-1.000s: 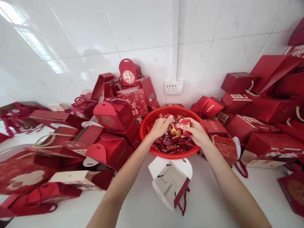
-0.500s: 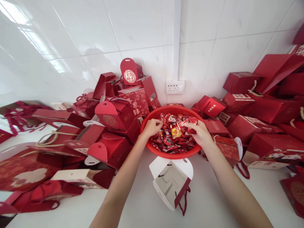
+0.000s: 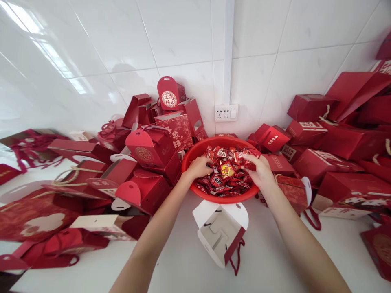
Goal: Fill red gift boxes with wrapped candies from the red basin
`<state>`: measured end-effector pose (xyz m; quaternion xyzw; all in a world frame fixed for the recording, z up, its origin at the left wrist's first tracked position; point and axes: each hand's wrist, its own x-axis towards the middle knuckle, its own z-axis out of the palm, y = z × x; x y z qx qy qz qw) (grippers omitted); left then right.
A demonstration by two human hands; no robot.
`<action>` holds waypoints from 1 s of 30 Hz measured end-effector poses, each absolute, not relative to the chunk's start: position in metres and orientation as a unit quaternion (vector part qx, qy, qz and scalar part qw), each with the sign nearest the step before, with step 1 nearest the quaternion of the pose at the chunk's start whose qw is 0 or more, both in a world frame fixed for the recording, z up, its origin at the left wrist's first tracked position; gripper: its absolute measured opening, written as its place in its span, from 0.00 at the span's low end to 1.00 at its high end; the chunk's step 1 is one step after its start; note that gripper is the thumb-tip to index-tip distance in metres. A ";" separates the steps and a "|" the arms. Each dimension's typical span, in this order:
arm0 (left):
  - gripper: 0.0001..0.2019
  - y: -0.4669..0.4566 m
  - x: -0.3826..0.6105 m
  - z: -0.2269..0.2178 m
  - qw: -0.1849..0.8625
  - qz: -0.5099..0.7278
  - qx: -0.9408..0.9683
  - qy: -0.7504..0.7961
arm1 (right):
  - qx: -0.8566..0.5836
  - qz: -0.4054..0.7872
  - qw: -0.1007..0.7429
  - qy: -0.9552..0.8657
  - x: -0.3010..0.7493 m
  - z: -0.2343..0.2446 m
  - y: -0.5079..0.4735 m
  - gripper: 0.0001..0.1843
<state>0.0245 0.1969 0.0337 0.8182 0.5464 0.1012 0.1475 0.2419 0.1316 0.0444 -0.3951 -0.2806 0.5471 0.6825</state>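
Now | left hand grip unclear | right hand grip holds candies | box opens upward

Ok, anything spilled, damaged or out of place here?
Nothing spilled: red wrapped candies lie inside the round red plastic basin, under left hand and right hand. Only the red paper gift boxes look untidy, tumbled in heaps beside it.

basin: smooth glossy red plastic | sweet wrappers: shiny crinkled film | open box: matt white card inside, red paper outside | stacked boxes: matt red card | wall tiles: glossy white glaze | counter: smooth white, faint sheen | socket: white plastic | rope handle: twisted cream cord
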 end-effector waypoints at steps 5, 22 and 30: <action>0.25 0.206 0.030 0.042 0.140 0.088 0.810 0.562 | -0.395 0.543 0.684 -0.286 0.242 0.045 0.133 0.18; 0.17 0.226 0.055 0.050 0.192 0.052 0.765 0.613 | -0.392 0.549 0.670 -0.309 0.242 0.045 0.130 0.20; 0.27 0.233 0.045 0.038 0.230 0.105 0.757 0.602 | -0.387 0.548 0.679 -0.298 0.241 0.047 0.130 0.18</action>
